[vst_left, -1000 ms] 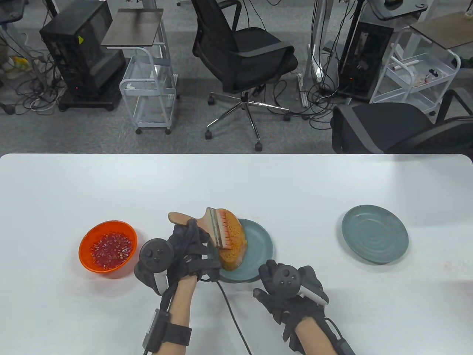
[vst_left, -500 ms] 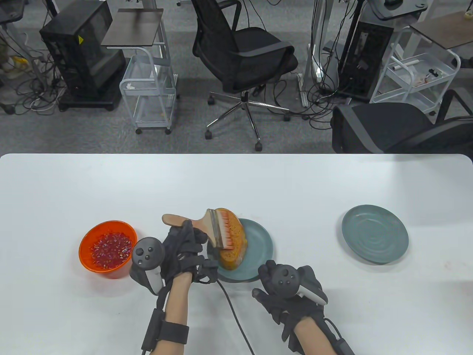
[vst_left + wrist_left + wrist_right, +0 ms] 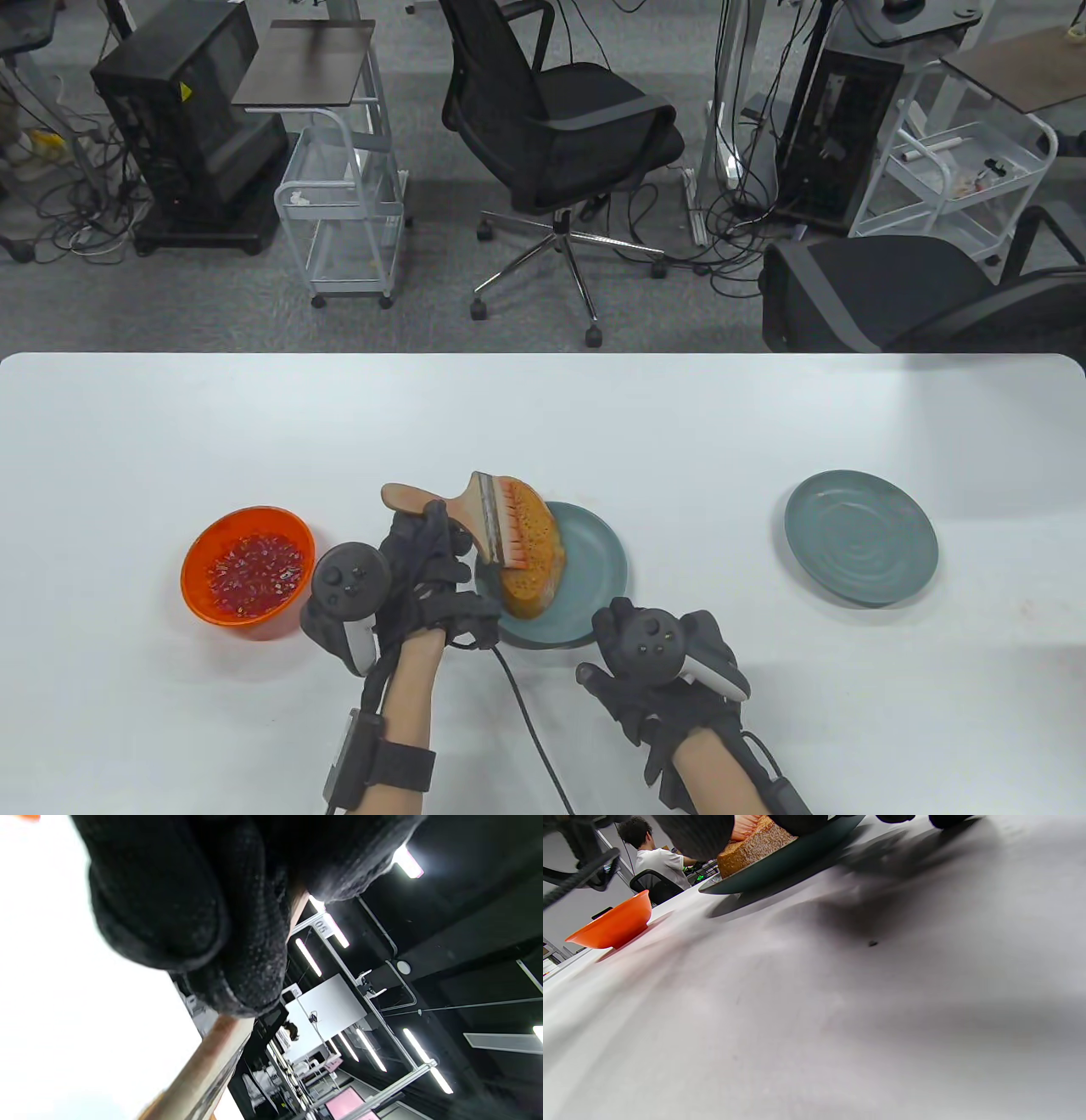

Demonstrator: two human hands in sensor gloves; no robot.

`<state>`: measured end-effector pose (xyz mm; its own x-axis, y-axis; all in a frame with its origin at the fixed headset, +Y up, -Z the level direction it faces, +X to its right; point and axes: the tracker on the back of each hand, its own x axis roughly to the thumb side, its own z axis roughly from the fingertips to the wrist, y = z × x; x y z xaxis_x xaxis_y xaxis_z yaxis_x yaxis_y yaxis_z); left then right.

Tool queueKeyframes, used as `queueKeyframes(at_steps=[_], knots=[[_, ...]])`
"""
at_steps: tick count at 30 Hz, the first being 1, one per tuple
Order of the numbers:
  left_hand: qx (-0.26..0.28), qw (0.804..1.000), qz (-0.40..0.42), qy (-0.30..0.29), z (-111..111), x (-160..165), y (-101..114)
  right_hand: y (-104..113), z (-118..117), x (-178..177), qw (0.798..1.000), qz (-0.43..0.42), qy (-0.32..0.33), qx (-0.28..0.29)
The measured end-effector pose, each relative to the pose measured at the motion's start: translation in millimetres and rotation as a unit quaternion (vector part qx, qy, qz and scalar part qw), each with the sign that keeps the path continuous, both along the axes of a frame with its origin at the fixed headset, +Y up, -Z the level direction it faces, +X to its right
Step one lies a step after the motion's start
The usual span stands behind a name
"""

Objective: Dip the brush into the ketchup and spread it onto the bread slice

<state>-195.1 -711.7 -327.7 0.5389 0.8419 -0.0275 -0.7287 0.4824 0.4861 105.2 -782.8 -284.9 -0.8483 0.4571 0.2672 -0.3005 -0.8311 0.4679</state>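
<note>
Bread slice (image 3: 530, 556) on its plate (image 3: 594, 569) lies just beyond my hands; my left hand (image 3: 424, 577) grips the brush (image 3: 475, 518), bristles touching it. My right hand (image 3: 657, 671) rests on the tabletop (image 3: 543, 407), grip unclear.

I am working in a lab or office room. Past my white table (image 3: 543, 407) I see black chairs (image 3: 560, 127), computer towers (image 3: 187, 110), white carts (image 3: 344, 212) and lots of cables (image 3: 59, 212) on a gray carpet. The left wrist view shows long ceiling lights (image 3: 307, 957).
</note>
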Motion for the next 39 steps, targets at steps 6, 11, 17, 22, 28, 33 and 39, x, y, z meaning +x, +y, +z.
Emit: queueKeyframes(at_steps=[6, 11, 17, 22, 28, 33, 39], knots=[[0.025, 0.998, 0.045, -0.03, 0, 15, 5, 0, 0, -1, 1.0, 0.001, 0.0, 0.0], [-0.012, 0.997, 0.065, -0.037, -7, 14, -9, 0, 0, 0, 1.0, 0.0, 0.001, 0.0], [0.018, 0.999, 0.021, 0.026, 1, -9, 1, 0, 0, 1, 1.0, -0.009, -0.004, -0.004], [0.028, 0.998, 0.057, -0.01, -2, -1, 0, 1, 0, -1, 1.0, -0.001, -0.007, -0.002], [-0.022, 0.991, 0.127, -0.029, -8, 4, -23, 0, 0, 0, 1.0, -0.002, -0.005, -0.001], [-0.007, 0.997, 0.07, 0.028, 0, -19, -14, 0, 0, 0, 1.0, -0.005, -0.007, -0.004], [0.014, 0.996, 0.087, -0.007, -2, -6, -8, 0, 0, 0, 1.0, -0.002, -0.007, -0.003]])
